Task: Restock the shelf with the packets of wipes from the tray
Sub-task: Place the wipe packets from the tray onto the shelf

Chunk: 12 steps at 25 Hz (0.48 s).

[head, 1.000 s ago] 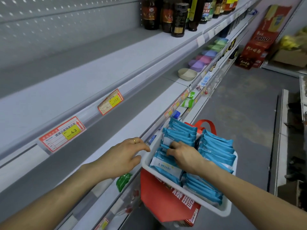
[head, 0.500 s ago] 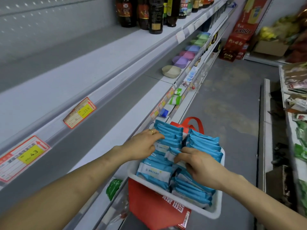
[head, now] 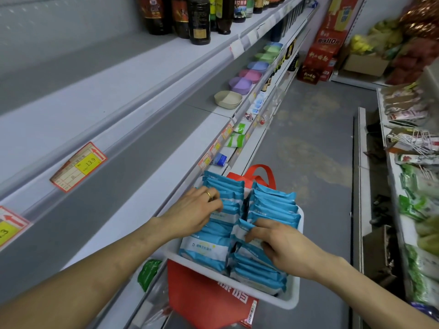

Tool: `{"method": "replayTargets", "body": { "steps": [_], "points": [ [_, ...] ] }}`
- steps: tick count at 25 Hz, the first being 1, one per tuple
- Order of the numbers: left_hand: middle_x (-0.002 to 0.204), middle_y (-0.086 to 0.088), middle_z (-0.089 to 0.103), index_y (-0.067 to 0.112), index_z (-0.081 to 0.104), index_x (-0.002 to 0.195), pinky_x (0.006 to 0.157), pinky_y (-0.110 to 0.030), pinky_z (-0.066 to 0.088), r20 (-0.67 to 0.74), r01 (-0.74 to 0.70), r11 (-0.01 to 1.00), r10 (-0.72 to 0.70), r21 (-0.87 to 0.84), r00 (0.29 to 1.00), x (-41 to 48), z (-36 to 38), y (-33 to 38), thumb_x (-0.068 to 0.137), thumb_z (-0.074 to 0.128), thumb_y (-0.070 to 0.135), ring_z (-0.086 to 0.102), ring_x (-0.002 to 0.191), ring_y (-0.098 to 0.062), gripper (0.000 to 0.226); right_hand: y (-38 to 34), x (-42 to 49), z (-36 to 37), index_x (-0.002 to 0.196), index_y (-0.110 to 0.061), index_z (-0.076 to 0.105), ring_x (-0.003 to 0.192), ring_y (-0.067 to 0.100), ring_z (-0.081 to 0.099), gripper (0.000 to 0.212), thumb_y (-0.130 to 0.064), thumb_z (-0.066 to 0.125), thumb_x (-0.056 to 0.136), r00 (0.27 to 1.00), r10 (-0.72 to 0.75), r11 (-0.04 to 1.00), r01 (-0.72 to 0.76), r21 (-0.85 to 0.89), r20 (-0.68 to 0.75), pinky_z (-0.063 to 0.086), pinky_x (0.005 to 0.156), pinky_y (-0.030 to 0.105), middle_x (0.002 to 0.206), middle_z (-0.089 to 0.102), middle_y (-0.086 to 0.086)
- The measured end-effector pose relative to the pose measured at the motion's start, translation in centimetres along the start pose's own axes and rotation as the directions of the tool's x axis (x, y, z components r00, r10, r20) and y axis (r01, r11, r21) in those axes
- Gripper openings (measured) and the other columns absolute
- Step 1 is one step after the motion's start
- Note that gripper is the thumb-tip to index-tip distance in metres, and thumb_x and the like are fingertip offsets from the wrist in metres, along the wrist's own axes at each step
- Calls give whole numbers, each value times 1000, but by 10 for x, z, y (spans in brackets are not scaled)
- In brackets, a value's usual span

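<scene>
A white tray (head: 291, 299) sits on a red bag beside the shelf, filled with two rows of blue and white wipes packets (head: 273, 205) standing on edge. My left hand (head: 194, 213), with a gold ring, reaches into the left row and its fingers curl into the packets (head: 228, 210) there. My right hand (head: 283, 245) pinches the top of a packet (head: 242, 230) at the middle of the tray. The grey shelf board (head: 133, 186) to the left of the tray lies bare.
The red bag (head: 204, 295) under the tray has a red handle (head: 263, 173) behind it. Dark bottles (head: 197, 17) stand on the upper shelf, coloured bowls (head: 240, 85) farther along the middle one. Price tags (head: 79, 166) line the rail. Another goods rack (head: 413, 186) flanks the aisle's right side.
My left hand moved from the tray's left rim into the left row of packets. My right hand shifted right and nearer, onto a middle packet. The camera swung rightward.
</scene>
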State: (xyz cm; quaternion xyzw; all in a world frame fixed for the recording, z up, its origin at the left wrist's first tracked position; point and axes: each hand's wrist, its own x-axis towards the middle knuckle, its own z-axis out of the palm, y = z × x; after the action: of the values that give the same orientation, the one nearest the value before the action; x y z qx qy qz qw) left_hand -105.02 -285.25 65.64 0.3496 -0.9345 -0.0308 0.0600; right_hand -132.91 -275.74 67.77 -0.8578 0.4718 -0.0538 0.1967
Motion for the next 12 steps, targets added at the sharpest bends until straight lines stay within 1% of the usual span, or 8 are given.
{"method": "replayTargets", "body": {
  "steps": [3,7,9,12],
  "points": [
    [117,6,50,30,60,114,90,-34,45,15,-31,999,30,24,999,-1,1,1,89,59,13,49,107,-15,30,-1,-3,0,126,-38,59,105,9,56,50,-7,49,88,1000,7,1000,-7,-4,6,54,85,32,118,53,-18],
    [111,7,48,33,68,110,86,-34,45,29,-45,997,43,63,999,-1,2,5,86,66,11,47,99,-14,32,-3,-10,0,126,-38,58,104,8,54,48,-8,49,90,1000,21,1000,-21,-7,18,53,84,32,116,52,-17],
    [108,7,46,33,69,112,82,-30,42,41,-51,994,47,93,998,2,3,10,81,70,7,45,96,-14,41,-4,-14,-1,125,-38,59,105,8,55,47,-8,49,90,1000,26,1000,-25,-12,15,53,83,32,116,52,-17],
    [106,7,45,33,71,111,77,-25,31,61,-52,992,45,118,997,6,6,17,75,73,3,44,94,-14,47,-4,-21,-4,125,-37,60,106,8,55,47,-8,50,90,999,33,999,-33,-14,0,52,85,28,117,54,-16]
  ]
}}
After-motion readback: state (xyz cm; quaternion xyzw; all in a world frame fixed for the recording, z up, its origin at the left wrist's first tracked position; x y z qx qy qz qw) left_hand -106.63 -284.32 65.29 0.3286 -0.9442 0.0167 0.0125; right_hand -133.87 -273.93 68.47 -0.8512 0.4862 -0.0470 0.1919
